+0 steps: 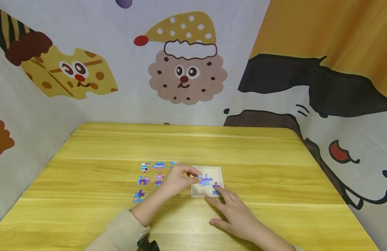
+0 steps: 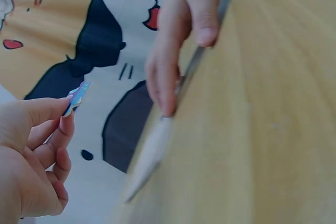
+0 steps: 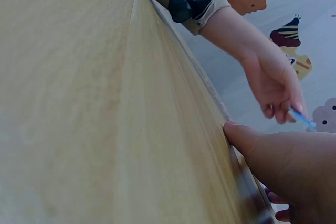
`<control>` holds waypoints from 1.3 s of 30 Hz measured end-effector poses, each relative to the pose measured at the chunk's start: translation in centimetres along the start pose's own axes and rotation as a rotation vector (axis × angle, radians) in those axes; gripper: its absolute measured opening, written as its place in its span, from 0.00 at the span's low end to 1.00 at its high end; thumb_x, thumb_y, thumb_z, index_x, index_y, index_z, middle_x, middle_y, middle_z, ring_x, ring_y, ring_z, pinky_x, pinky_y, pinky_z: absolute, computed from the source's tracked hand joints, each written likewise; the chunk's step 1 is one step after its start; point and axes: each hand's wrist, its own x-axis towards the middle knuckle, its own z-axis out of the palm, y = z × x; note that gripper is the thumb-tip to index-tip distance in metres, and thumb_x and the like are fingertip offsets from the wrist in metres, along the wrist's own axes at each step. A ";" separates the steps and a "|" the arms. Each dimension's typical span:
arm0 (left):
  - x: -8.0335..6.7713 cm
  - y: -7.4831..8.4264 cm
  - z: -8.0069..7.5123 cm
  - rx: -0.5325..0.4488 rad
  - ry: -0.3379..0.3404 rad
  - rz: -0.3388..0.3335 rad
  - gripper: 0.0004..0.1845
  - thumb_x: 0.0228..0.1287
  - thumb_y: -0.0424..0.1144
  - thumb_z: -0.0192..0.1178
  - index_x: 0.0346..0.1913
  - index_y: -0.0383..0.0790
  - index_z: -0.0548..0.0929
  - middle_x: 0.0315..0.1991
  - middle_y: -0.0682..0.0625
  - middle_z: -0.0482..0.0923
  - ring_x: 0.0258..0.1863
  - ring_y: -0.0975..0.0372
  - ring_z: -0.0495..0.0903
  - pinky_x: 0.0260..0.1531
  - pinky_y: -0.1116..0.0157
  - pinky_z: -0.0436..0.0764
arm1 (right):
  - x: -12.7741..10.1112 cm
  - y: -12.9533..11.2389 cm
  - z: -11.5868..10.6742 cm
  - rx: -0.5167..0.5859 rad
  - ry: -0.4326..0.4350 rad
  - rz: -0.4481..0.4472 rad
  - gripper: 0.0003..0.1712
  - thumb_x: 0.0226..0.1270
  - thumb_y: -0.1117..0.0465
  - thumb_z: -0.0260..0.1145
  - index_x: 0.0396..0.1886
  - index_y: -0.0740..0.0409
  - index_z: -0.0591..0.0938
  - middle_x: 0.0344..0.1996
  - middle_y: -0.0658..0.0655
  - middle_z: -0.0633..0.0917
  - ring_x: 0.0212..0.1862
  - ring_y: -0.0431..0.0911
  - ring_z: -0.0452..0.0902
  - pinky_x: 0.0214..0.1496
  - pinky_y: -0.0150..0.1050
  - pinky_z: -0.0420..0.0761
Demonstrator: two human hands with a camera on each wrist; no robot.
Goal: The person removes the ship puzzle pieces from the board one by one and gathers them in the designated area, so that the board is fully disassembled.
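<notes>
Head view showed the left hand (image 1: 177,179) pinching a purple-and-blue puzzle piece (image 1: 205,180) between thumb and fingertips, holding it over the square puzzle tray (image 1: 221,171) near the middle of the yellow worktop (image 1: 243,150). At about five o'clock from that piece, the right hand (image 1: 235,212) lay with relaxed, nearly straight fingers, its fingertips touching a second piece (image 1: 216,188) in the tray's near right corner and its grip closed on nothing. Loose pieces (image 1: 151,176) lay in rows at nine o'clock from the tray, just beside the left hand.
</notes>
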 end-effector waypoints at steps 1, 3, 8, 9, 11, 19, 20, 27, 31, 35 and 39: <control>-0.1 0.2 -0.2 0.000 0.003 0.003 0.04 0.56 0.37 0.69 0.35 0.43 0.89 0.32 0.56 0.82 0.37 0.59 0.74 0.37 0.60 0.72 | 0.0 0.0 0.0 0.000 0.001 0.000 0.37 0.64 0.31 0.55 0.70 0.38 0.67 0.71 0.60 0.60 0.69 0.56 0.57 0.64 0.58 0.61; -0.2 0.6 -0.6 0.000 0.008 0.009 0.04 0.56 0.36 0.69 0.35 0.42 0.89 0.32 0.55 0.82 0.37 0.59 0.75 0.38 0.59 0.72 | 0.0 0.1 0.1 -0.001 0.003 -0.001 0.37 0.64 0.31 0.55 0.70 0.38 0.67 0.71 0.60 0.60 0.69 0.56 0.57 0.64 0.58 0.61; -1.0 1.0 -1.8 0.012 0.000 -0.017 0.04 0.55 0.37 0.69 0.35 0.43 0.89 0.33 0.55 0.81 0.38 0.58 0.74 0.37 0.60 0.73 | 0.0 0.1 0.3 -0.003 0.021 -0.014 0.37 0.64 0.32 0.55 0.70 0.39 0.68 0.70 0.61 0.61 0.68 0.56 0.58 0.63 0.58 0.62; -1.2 1.0 -2.0 0.009 -0.003 -0.023 0.04 0.55 0.37 0.69 0.35 0.42 0.88 0.33 0.55 0.81 0.37 0.58 0.74 0.37 0.60 0.72 | 0.0 0.1 0.3 -0.004 0.027 -0.017 0.37 0.64 0.32 0.56 0.70 0.39 0.68 0.70 0.61 0.61 0.68 0.57 0.58 0.63 0.58 0.62; -1.6 1.0 -2.5 0.009 -0.003 -0.034 0.04 0.55 0.37 0.69 0.34 0.43 0.88 0.33 0.55 0.81 0.37 0.58 0.75 0.36 0.60 0.72 | 0.0 0.1 0.3 -0.009 0.040 -0.022 0.37 0.64 0.32 0.56 0.70 0.40 0.68 0.69 0.62 0.62 0.67 0.57 0.59 0.63 0.58 0.62; -3.3 0.3 -4.6 0.032 0.001 -0.031 0.02 0.54 0.38 0.70 0.31 0.46 0.88 0.30 0.54 0.81 0.34 0.58 0.75 0.35 0.61 0.71 | 0.0 0.0 0.2 -0.001 0.030 -0.014 0.37 0.64 0.32 0.55 0.70 0.40 0.68 0.70 0.62 0.62 0.68 0.57 0.58 0.64 0.57 0.61; -3.5 0.2 -4.9 0.037 0.001 -0.034 0.02 0.54 0.38 0.71 0.32 0.46 0.88 0.30 0.54 0.81 0.35 0.58 0.75 0.35 0.61 0.71 | 0.0 0.0 0.2 0.000 0.029 -0.014 0.37 0.64 0.32 0.55 0.70 0.40 0.68 0.70 0.62 0.62 0.68 0.57 0.58 0.64 0.57 0.61; -4.5 -0.8 -6.4 0.056 -0.024 -0.040 0.04 0.53 0.35 0.70 0.33 0.44 0.89 0.33 0.52 0.81 0.34 0.57 0.74 0.35 0.61 0.72 | 0.0 -0.1 0.1 0.004 0.027 -0.012 0.38 0.64 0.32 0.55 0.70 0.40 0.68 0.70 0.62 0.61 0.68 0.57 0.58 0.65 0.57 0.61; -5.1 -1.5 -7.1 0.072 -0.045 -0.059 0.05 0.53 0.36 0.70 0.34 0.42 0.88 0.33 0.51 0.80 0.37 0.54 0.75 0.38 0.59 0.71 | 0.0 -0.1 0.1 0.004 0.032 -0.013 0.38 0.64 0.32 0.56 0.70 0.40 0.68 0.70 0.62 0.61 0.68 0.57 0.58 0.64 0.57 0.61; -5.8 -2.2 -7.7 0.083 -0.076 -0.076 0.05 0.53 0.36 0.71 0.34 0.42 0.88 0.32 0.52 0.80 0.39 0.53 0.75 0.39 0.57 0.72 | 0.0 0.0 0.2 0.004 0.034 -0.017 0.38 0.64 0.32 0.56 0.70 0.40 0.68 0.70 0.62 0.61 0.68 0.57 0.58 0.64 0.57 0.61; -6.3 -2.9 -8.2 0.086 -0.104 -0.072 0.04 0.54 0.34 0.70 0.34 0.41 0.87 0.32 0.52 0.80 0.35 0.55 0.75 0.38 0.60 0.74 | -0.1 0.0 0.2 0.009 0.037 -0.017 0.37 0.64 0.32 0.55 0.70 0.40 0.68 0.70 0.62 0.61 0.68 0.57 0.58 0.64 0.57 0.61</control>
